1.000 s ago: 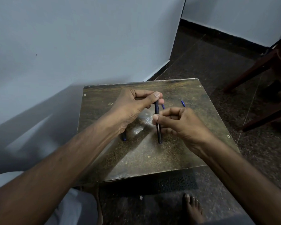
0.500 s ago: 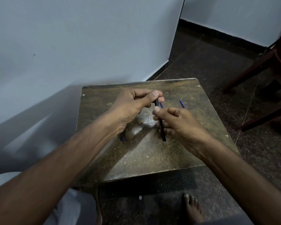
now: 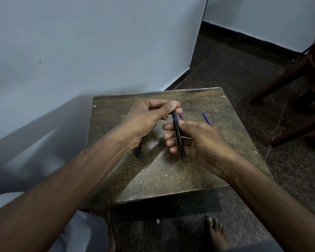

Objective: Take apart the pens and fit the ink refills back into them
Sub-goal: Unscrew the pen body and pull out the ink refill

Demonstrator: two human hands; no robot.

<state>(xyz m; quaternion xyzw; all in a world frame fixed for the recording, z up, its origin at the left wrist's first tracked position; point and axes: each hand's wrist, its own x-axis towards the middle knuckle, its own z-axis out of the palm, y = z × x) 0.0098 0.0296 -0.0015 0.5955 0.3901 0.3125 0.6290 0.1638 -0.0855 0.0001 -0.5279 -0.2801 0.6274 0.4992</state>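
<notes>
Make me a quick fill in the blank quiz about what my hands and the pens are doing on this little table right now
1. The dark pen is held by ____ hands.
2. The left hand pinches the pen's ____ end.
3. A thin blue refill lies on the table beyond the ____ hand.
4. Another pen lies partly hidden under the ____ wrist.

Answers: both; far; right; left

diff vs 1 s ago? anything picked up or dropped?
Nothing picked up or dropped. The right hand opened its fingers under the dark pen, which now tilts slightly; the left hand still pinches its top. The blue pieces on the table stayed put.
</notes>
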